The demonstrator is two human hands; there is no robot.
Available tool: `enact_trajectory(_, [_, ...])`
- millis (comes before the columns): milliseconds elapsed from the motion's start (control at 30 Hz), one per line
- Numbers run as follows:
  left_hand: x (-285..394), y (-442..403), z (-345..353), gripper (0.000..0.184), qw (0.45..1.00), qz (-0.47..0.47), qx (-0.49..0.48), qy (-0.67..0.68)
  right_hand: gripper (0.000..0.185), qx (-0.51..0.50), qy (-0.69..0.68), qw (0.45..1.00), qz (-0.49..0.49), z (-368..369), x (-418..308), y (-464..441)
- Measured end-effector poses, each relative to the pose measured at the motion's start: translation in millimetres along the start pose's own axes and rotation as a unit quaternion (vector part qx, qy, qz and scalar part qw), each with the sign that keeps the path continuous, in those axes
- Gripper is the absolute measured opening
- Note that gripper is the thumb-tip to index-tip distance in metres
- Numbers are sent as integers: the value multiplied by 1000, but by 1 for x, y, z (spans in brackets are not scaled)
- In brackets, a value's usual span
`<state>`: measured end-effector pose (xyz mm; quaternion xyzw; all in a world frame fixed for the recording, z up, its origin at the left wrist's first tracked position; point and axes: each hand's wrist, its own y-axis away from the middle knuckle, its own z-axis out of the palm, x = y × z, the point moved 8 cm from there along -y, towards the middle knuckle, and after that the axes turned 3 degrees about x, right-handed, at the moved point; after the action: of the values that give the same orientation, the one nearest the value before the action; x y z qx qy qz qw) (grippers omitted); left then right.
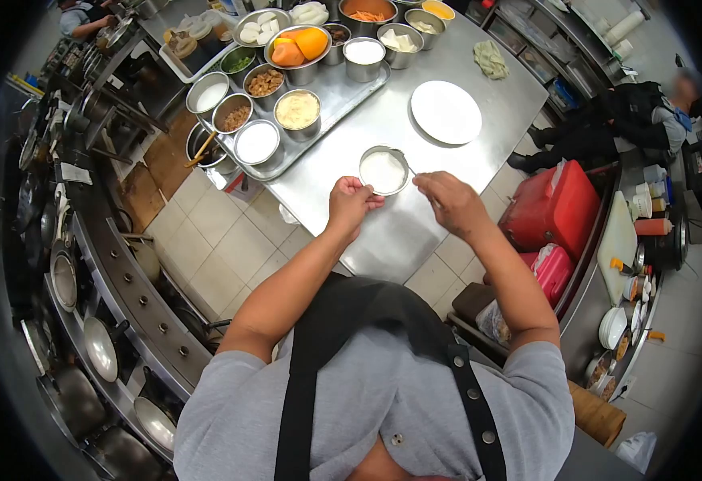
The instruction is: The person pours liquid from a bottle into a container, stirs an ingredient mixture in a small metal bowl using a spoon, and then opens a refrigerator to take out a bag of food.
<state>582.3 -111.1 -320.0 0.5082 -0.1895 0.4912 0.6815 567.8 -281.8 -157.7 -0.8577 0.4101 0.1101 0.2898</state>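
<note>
Item, one round steel container (pixel 383 171) of white contents, upright on or just above the bench (pixel 351 232), mouth up towards me; my left hand (pixel 351 208) has its fingers closed on the near-left rim. Item, one thin metal utensil (pixel 411 170), long axis slanting from the container's right rim down to my right hand (pixel 453 204), whose fingers pinch its end. Item, one round white plate (pixel 445 112), beyond, to the right. Item, one metal tray (pixel 336 120) of filled containers, to the left. Lettering: too small to read.
</note>
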Motion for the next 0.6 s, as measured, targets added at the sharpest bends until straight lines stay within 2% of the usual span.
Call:
enact_trajectory(167, [3,3,0,17,1000,5,4,8,29,-97,-21,994,34,2,4,2])
enact_trajectory(267, [0,1,-1,17,1000,3,0,-1,24,-43,-6,999,-2,-7,-2,-12])
enact_trajectory(367, [-2,-1,-1,18,1000,-2,-1,10,20,-64,6,998,8,-1,1,-12])
enact_trajectory(433, [-1,1,-1,18,1000,2,-1,18,14,-39,17,999,-12,-3,-10,-11])
enact_trajectory(600, [-5,7,4,17,999,-10,-7,39,11,40,30,998,30,1,-17,-5])
